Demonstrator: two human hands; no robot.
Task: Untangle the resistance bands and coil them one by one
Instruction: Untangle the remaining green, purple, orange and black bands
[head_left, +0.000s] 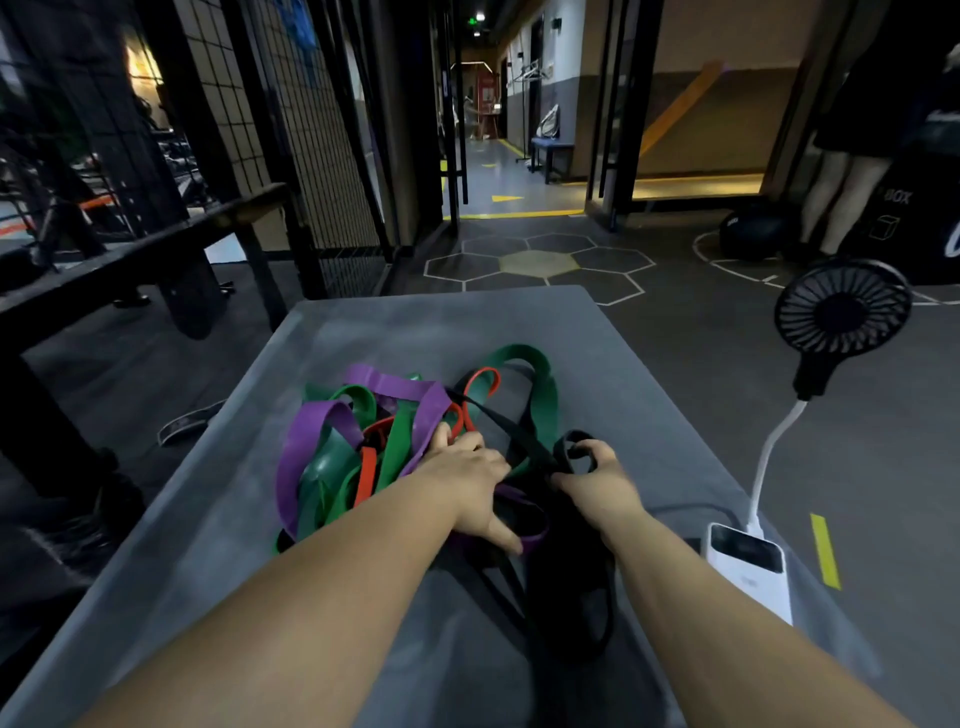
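Observation:
A tangled heap of resistance bands lies on the grey table (363, 322): purple bands (306, 441), green bands (540, 400), a thin red band (480, 387) and a black band (519, 441). My left hand (467, 483) lies on the heap's right side, fingers among the red and purple bands, thumb pointing toward me. What its fingertips hold is hidden. My right hand (597, 478) grips a loop of the black band, fingers curled round it. More black band (571, 597) trails toward me between my forearms.
A black clip fan (841, 322) on a white gooseneck stands at the table's right edge, plugged into a white power bank (748, 571). A black rack (130, 249) stands on the left. A person's legs (841, 197) and a dark ball (748, 234) are at the far right.

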